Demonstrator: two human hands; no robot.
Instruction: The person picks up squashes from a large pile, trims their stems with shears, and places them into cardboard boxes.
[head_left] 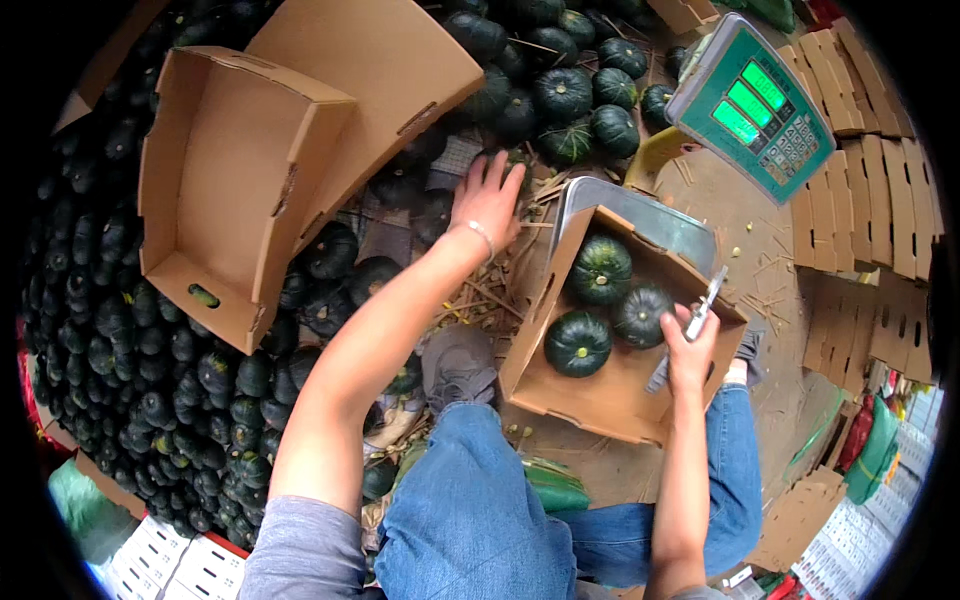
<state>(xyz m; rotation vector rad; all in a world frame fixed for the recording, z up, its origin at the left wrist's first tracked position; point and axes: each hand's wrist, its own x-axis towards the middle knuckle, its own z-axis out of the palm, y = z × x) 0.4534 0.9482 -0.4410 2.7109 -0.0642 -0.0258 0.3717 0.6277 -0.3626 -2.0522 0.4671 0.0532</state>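
Note:
My left hand (485, 205) reaches out to the far side, its fingers spread over a dark green squash (518, 165) that is partly hidden behind them. I cannot make out any grip on that squash. In my right hand (690, 350) are silver pruning shears (703, 305), their lower end partly covered by the fingers. The same hand's fingertips touch a dark round squash (642, 316) in an open cardboard box (620, 415). Two more squashes, one behind (601, 270) and one in front (577, 343), sit beside it. The box rests on the metal platform of a scale (650, 225).
Heaped squashes (170, 380) cover the left side, more (565, 95) lie at the far side. Empty cardboard boxes (215, 180) rest on the heap. The scale's green display (755, 110) stands far right. Stacked cartons (860, 200) line the right. Dry stems litter the floor.

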